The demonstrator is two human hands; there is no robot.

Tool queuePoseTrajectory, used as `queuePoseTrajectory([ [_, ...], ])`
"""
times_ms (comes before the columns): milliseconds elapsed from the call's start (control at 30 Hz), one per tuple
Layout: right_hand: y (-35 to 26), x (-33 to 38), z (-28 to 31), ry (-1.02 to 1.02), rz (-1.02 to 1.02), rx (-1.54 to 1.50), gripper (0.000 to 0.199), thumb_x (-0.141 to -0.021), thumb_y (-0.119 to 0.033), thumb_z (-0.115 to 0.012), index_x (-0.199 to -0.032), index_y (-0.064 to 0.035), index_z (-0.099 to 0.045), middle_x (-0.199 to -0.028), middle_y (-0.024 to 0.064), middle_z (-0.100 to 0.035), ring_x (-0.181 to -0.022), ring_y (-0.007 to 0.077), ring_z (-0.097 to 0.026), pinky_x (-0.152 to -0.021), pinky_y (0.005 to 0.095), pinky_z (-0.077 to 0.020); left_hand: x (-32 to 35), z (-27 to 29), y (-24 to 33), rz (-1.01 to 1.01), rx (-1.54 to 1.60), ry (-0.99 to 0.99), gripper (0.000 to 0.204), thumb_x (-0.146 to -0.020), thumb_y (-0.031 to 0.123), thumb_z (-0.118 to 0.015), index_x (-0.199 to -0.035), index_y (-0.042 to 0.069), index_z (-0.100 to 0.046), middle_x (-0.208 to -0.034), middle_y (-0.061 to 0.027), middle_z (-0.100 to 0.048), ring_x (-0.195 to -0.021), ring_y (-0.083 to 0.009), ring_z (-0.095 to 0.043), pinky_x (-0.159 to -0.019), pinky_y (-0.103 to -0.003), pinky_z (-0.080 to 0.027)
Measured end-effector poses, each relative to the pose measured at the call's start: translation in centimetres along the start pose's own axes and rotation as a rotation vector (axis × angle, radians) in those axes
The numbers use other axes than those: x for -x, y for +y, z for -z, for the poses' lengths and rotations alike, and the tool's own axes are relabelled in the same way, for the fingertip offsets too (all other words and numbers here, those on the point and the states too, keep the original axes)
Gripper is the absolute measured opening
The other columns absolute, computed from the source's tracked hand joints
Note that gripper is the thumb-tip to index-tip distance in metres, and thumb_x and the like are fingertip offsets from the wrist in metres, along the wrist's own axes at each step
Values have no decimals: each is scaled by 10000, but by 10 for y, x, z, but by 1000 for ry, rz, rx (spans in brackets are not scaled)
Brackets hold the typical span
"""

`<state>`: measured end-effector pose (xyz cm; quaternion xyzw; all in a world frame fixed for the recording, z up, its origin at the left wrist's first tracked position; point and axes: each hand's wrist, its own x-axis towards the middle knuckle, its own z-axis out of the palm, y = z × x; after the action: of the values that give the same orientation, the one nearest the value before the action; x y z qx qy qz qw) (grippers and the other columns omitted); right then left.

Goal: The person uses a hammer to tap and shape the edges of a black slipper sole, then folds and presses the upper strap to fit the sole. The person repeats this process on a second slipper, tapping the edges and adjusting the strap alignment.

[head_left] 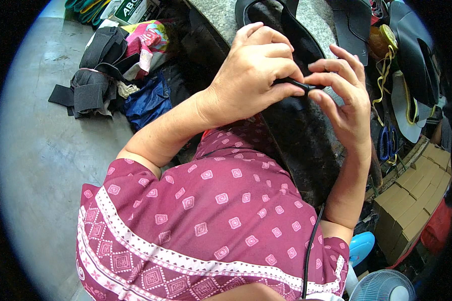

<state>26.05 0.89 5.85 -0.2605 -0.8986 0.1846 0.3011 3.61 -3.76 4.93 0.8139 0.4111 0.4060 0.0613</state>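
Note:
Both hands meet over the dark edge of a work surface. My left hand (258, 72) pinches a narrow black strip (306, 87) between thumb and curled forefinger. On its other end, the thumb and forefinger of my right hand (344, 98) close in a pinch, the other fingers raised and spread. A wider black strap (306, 32) curves in a loop on the grey stone slab (216, 15) just beyond my hands. Whether it joins the strip cannot be seen, as my fingers cover part of it.
Dark flat pieces (349, 30) lie at the far right, near a yellow cord (384, 75) and blue-handled scissors (385, 143). Cardboard boxes (412, 200) and a fan (386, 288) stand at right. Black fabric strips (93, 88) and a blue plastic bag (149, 100) lie left.

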Motion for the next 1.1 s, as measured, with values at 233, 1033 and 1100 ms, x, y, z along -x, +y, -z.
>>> queuePoseTrajectory([
  [233, 0, -1, 0, 3, -33, 59, 165, -820, -231, -766, -944, -130, -725, -1010, 15, -685, -1242, 290, -552, -1117, 560, -298, 5, 9, -7, 35, 9, -50, 158, -777, 254, -803, -854, 133, -735, -866, -13, -645, -1003, -233, -619, -1081, -486, -378],
  [1033, -10, -5, 0, 20, -21, 222, 143, -770, -153, -778, -886, -123, -700, -865, 13, -643, -1095, 243, -609, -1163, 566, -248, 19, -8, -11, -32, -3, 101, 376, -792, 184, -811, -1140, 104, -693, -1030, -66, -639, -988, -268, -638, -1118, -536, -395],
  [1100, -10, -6, 4, 25, -32, 170, 138, -776, -149, -775, -893, -127, -705, -871, 19, -654, -1090, 247, -610, -1163, 565, -247, 21, -6, -18, -145, -38, 66, 357, -804, 181, -797, -1140, 114, -697, -1062, -60, -641, -985, -260, -652, -1116, -532, -405],
])
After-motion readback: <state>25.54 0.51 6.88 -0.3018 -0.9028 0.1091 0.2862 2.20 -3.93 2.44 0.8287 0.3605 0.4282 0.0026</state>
